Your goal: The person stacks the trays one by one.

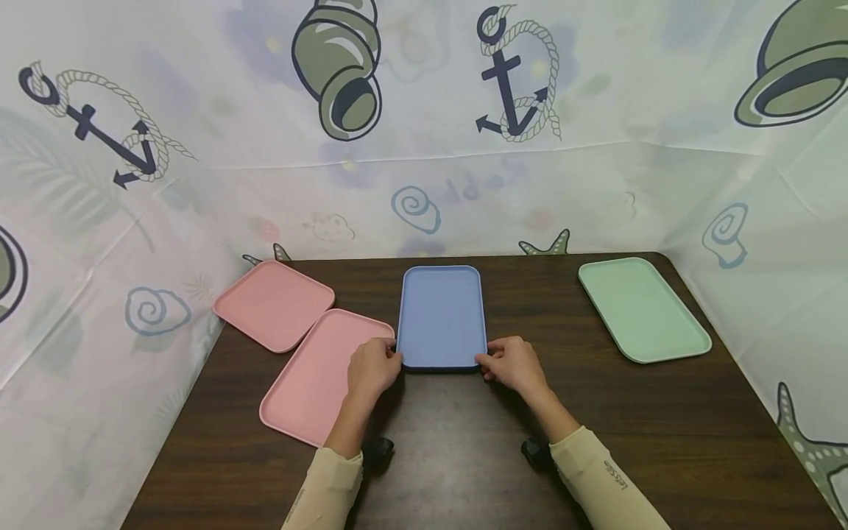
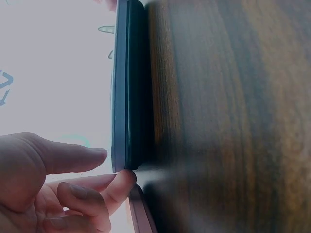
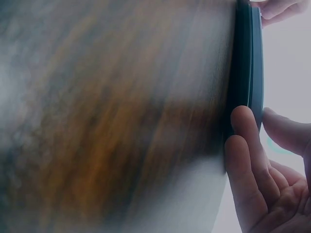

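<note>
A blue rectangular tray (image 1: 442,316) lies upright to me at the middle of the table, its rounded corners and low rim showing. Under its rim, a darker band (image 2: 138,87) runs along the front edge in the left wrist view. My left hand (image 1: 372,366) pinches the near left corner, thumb at the top edge and fingers at the side. At the near right corner my right hand (image 1: 515,364) does the same, with two fingertips (image 3: 241,119) against the dark lower edge. Beside the left hand lies a pink tray (image 1: 318,383), partly behind that hand and wrist.
Another pink tray (image 1: 274,305) sits at the back left, its corner meeting the nearer one. A green tray (image 1: 642,309) lies angled at the right of the dark wooden table (image 1: 457,456). A printed cloth (image 1: 424,199) hangs behind and along both sides.
</note>
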Tool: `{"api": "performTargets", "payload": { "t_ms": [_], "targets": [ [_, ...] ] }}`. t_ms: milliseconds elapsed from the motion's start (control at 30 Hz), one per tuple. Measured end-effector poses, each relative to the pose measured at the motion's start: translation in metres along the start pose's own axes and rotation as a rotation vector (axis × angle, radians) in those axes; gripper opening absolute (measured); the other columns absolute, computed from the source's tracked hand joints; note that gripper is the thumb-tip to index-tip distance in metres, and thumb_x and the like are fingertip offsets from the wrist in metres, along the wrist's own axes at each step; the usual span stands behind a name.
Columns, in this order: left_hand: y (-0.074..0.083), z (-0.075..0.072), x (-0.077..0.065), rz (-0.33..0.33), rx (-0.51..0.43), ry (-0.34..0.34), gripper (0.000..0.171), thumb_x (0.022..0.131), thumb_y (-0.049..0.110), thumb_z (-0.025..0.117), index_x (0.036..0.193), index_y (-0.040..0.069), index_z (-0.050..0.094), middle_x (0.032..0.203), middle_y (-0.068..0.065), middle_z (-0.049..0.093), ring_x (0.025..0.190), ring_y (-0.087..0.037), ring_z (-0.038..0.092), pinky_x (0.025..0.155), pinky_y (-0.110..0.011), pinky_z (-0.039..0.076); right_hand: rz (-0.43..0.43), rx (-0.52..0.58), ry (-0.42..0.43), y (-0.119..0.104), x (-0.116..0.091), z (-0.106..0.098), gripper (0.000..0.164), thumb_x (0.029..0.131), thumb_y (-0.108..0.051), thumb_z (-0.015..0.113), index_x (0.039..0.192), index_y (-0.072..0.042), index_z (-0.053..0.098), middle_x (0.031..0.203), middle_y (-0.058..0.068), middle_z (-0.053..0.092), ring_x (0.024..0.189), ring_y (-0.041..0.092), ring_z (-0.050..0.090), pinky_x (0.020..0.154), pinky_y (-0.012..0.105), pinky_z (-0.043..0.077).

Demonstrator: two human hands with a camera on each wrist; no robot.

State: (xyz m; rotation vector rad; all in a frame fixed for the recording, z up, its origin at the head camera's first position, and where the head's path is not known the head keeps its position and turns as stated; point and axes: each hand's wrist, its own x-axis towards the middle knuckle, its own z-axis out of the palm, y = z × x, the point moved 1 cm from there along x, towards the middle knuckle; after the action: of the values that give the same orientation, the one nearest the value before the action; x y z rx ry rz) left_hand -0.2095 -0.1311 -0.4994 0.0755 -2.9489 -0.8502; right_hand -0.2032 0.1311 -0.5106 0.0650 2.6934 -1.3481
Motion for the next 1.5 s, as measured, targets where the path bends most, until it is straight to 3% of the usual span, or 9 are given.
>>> {"api": "performTargets", "payload": {
  "t_ms": [300,500,700,833,967,1067,1267,1367,1500],
  "targets": [
    [-0.001,-0.009,-0.013,0.04,0.012,0.034,0.014,0.088,0.025,0.069,0.095,0.016,0.076,0.07,0.003,0.061,0.065,-0.019,0.056,0.057,-0.039,0.044,0.017,0.029,-0.018,-0.001,-0.003,-0.004,0.044,0.087,-0.025,0.075,0.119,0.004,0.067,0.069,0.002,0.071,0.059,0.015,0.069,0.054,0.027,0.05],
    [-0.003,-0.021,-0.031,0.049,0.007,0.057,0.029,0.089,0.029,0.068,0.112,0.012,0.075,0.077,0.001,0.066,0.071,-0.021,0.061,0.062,-0.04,0.047,0.011,0.017,0.008,-0.002,-0.006,-0.009,0.041,0.089,-0.029,0.073,0.116,0.0,0.069,0.07,0.003,0.071,0.057,0.014,0.067,0.053,0.028,0.048],
    [-0.015,-0.04,-0.048,-0.009,-0.014,0.048,0.034,0.092,0.031,0.066,0.119,0.012,0.072,0.086,-0.001,0.07,0.074,-0.023,0.062,0.062,-0.042,0.047,-0.033,0.014,0.043,-0.01,-0.013,-0.013,0.03,0.089,-0.03,0.073,0.105,-0.004,0.073,0.071,0.002,0.072,0.055,0.011,0.066,0.054,0.029,0.05],
    [-0.033,-0.055,-0.058,-0.083,-0.04,0.049,0.038,0.094,0.034,0.061,0.124,0.012,0.069,0.095,-0.004,0.071,0.071,-0.022,0.059,0.059,-0.038,0.044,-0.076,0.071,0.01,-0.023,-0.018,-0.007,0.025,0.088,-0.026,0.074,0.1,-0.005,0.074,0.068,0.001,0.071,0.054,0.013,0.066,0.055,0.03,0.051],
    [-0.054,-0.071,-0.065,-0.148,-0.065,0.057,0.041,0.096,0.035,0.058,0.127,0.009,0.066,0.102,-0.01,0.071,0.064,-0.02,0.053,0.056,-0.034,0.039,-0.107,0.194,-0.107,-0.037,-0.023,0.013,0.02,0.089,-0.022,0.073,0.096,-0.004,0.074,0.067,0.005,0.07,0.054,0.016,0.067,0.055,0.035,0.055],
    [-0.073,-0.081,-0.069,-0.206,-0.051,0.086,0.043,0.097,0.036,0.056,0.128,0.007,0.065,0.104,-0.013,0.07,0.073,-0.025,0.058,0.061,-0.041,0.043,-0.111,0.283,-0.226,-0.049,-0.03,0.035,0.02,0.09,-0.021,0.071,0.094,-0.002,0.074,0.069,0.011,0.07,0.056,0.02,0.067,0.056,0.039,0.056],
    [-0.109,-0.103,-0.076,-0.349,-0.013,0.156,0.049,0.097,0.039,0.055,0.129,0.003,0.063,0.106,-0.019,0.067,0.086,-0.035,0.059,0.066,-0.05,0.044,-0.109,0.305,-0.348,-0.069,-0.041,0.08,0.017,0.089,-0.022,0.073,0.089,-0.005,0.074,0.066,0.009,0.07,0.055,0.02,0.068,0.053,0.035,0.055],
    [-0.128,-0.113,-0.076,-0.408,0.018,0.145,0.051,0.097,0.039,0.054,0.13,0.001,0.06,0.108,-0.021,0.065,0.089,-0.038,0.059,0.068,-0.053,0.043,-0.094,0.3,-0.379,-0.076,-0.044,0.097,0.016,0.088,-0.021,0.074,0.087,-0.005,0.074,0.063,0.007,0.069,0.054,0.02,0.068,0.049,0.031,0.054],
    [-0.147,-0.119,-0.072,-0.454,0.052,0.076,0.056,0.097,0.041,0.053,0.133,-0.001,0.056,0.113,-0.023,0.062,0.095,-0.042,0.057,0.072,-0.056,0.043,-0.048,0.284,-0.431,-0.083,-0.046,0.113,0.016,0.087,-0.022,0.075,0.085,-0.006,0.075,0.062,0.006,0.069,0.055,0.019,0.069,0.048,0.029,0.053]
  ]
}}
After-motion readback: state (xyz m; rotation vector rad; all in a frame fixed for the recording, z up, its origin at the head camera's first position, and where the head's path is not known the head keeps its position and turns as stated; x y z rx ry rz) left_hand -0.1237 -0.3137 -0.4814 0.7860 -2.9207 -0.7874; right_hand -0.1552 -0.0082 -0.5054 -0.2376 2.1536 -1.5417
